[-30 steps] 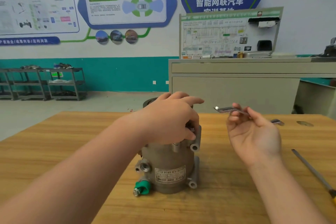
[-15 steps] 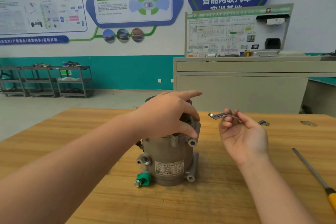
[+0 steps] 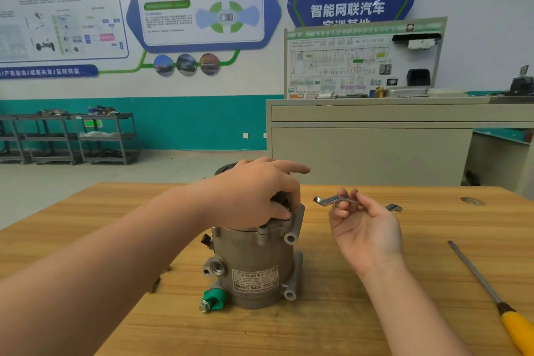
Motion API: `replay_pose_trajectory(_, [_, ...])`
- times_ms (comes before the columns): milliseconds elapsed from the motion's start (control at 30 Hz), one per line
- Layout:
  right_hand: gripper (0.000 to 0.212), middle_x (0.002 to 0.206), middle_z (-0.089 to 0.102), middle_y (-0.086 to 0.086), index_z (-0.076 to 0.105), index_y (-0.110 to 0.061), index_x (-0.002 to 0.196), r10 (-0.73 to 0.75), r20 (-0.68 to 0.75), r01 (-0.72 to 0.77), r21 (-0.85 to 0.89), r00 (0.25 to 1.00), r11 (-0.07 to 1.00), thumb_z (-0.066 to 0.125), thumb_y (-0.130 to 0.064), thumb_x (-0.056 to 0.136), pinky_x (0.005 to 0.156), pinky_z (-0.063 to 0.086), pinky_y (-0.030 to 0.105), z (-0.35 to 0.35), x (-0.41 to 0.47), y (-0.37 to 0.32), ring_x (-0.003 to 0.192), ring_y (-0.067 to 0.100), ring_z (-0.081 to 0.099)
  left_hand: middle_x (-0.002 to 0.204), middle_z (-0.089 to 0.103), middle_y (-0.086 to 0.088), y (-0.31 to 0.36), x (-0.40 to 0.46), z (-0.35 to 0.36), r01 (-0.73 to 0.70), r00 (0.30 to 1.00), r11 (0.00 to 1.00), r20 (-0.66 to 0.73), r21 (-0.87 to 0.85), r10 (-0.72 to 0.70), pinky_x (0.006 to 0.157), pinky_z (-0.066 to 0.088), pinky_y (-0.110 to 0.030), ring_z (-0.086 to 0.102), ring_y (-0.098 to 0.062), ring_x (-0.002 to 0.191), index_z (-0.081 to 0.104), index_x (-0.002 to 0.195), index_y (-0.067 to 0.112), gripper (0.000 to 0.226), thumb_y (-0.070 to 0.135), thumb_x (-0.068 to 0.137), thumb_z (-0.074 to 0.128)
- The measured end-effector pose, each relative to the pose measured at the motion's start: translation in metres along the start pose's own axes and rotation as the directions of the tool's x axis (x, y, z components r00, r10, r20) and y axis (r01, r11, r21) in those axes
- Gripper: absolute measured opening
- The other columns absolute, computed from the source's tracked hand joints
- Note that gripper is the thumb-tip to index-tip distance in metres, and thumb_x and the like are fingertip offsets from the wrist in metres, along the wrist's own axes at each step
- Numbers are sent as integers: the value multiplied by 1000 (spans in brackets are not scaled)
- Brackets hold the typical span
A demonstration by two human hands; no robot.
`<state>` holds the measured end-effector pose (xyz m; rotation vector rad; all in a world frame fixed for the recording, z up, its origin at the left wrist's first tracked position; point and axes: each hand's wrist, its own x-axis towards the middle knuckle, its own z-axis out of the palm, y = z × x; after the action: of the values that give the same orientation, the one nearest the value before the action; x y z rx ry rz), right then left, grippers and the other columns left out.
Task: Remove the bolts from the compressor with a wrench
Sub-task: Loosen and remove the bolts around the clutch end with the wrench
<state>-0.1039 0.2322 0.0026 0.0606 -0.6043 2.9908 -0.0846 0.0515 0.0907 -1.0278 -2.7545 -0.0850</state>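
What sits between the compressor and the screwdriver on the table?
Head view: the right hand holding the wrench, above bare wooden table, between the compressor and screwdriver.

white-over-teal wall [image 3: 185, 124] with posters, grey metal shelves [image 3: 78, 139] left, beige cabinet [image 3: 372, 153] right, pale floor [image 3: 86, 179].

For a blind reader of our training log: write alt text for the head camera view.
A person's left hand rests curled on top of a grey compressor standing upright on a wooden table, while the right hand, palm up, holds a silver wrench beside it, clear of the compressor. A yellow-handled screwdriver lies at the table's right edge.
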Motion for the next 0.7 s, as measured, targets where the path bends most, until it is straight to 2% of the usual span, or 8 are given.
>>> replay_pose_trajectory(100, [17,63,64,12,49,-9,86,7,10,-7,-12,1000,1000,38,-9,99,40,43,19,0,-1,1,43,15,54,154,29,22,6,3,5,25,997,999,-69,-27,-27,108,33,-41,40,-13,131,56,83,36,12,30,92,63])
replay_pose_trajectory(200, [17,63,65,12,49,-9,86,10,9,-10,-15,1000,1000,38,-9,99,40,43,19,-1,-1,1,44,15,54,158,21,21,2,3,-1,28,1000,999,8,-22,-28,104,32,-31,38,-13,134,61,100,32,12,29,90,66])
replay_pose_trajectory(300, [16,64,65,13,49,-9,87,22,5,-22,2,1000,1000,39,-9,99,40,43,20,-3,1,1,44,15,54,158,19,21,-3,4,-7,34,997,999,65,-16,-32,100,35,-26,40,-11,132,65,92,28,9,20,89,67])
replay_pose_trajectory(400, [16,63,65,13,49,-9,87,40,-3,-40,15,999,999,39,-9,99,40,43,19,-5,3,2,43,15,54,157,22,21,-2,4,-5,27,999,1000,40,-15,-27,99,38,-27,44,-11,128,60,82,30,14,20,90,66])
replay_pose_trajectory(500, [17,60,64,13,48,-9,86,47,-42,-46,13,998,999,37,-8,99,39,41,17,-7,5,3,40,15,52,158,22,18,2,0,-2,24,1000,1000,-13,5,-24,102,37,-31,44,-12,129,58,83,29,11,29,90,66])
replay_pose_trajectory(567, [18,58,63,13,47,-8,85,49,-64,-49,7,997,999,36,-8,99,38,40,17,-8,6,5,39,15,51,160,15,18,3,-1,-3,31,999,999,11,17,-31,108,33,-36,40,-14,132,62,94,32,4,32,91,65])
replay_pose_trajectory(633, [18,58,63,12,48,-8,86,52,-72,-51,5,996,999,37,-8,99,38,40,17,-9,6,6,39,14,51,160,6,22,1,-2,-6,27,998,999,60,38,-29,115,25,-47,33,-14,137,64,110,36,19,30,92,64])
replay_pose_trajectory(700, [18,58,63,12,48,-9,86,49,-71,-49,7,996,999,36,-8,100,38,40,17,-10,6,6,39,13,51,160,5,24,0,-1,-9,21,997,999,80,29,-24,110,29,-36,34,-13,135,65,102,36,15,24,92,64])
